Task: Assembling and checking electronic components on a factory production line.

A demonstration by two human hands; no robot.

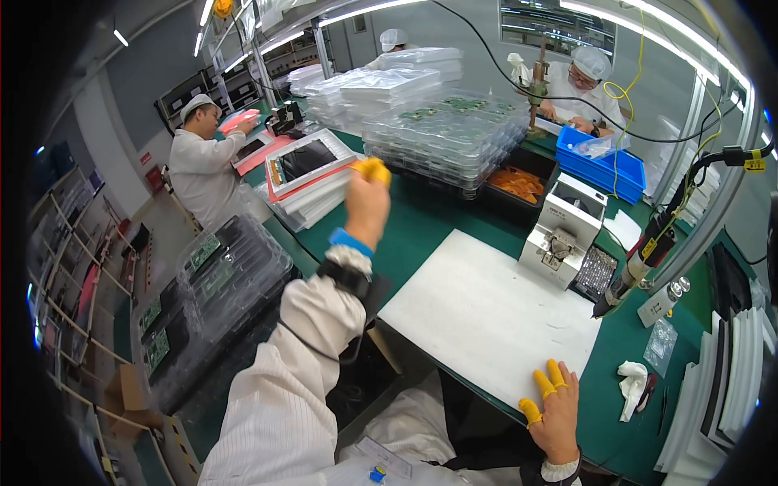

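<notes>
My left hand (369,202), with yellow finger cots, reaches forward over the green bench. It is at the right edge of a white frame tray (334,143) holding a dark display panel (308,159) on pink foam. The fingers bunch forward and blur, so whether they touch or grip the tray's edge is unclear. My right hand (555,413), also in yellow finger cots, lies with its fingers spread on the near right edge of a white foam sheet (486,308). Nothing is held in it.
Behind the sheet stands a white metal fixture (565,231), beside a blue bin (604,166). Stacked clear trays (446,134) hold green circuit boards; more trays (219,283) sit at left. Tweezers and a white cloth (632,389) lie right. Several co-workers are across and left.
</notes>
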